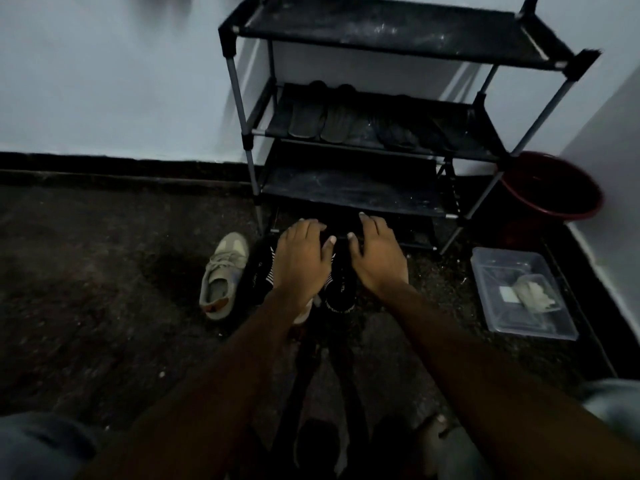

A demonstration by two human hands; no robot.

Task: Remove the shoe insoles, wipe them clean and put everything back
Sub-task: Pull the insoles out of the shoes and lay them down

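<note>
Before the lowest shelf of the shoe rack, left hand and right hand each cover a black shoe on the floor, grasp unclear; best to hold the sides firmly and move both level.

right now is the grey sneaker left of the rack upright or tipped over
Upright: the grey sneaker stands sole down on the floor, its laces and opening facing up.
</note>
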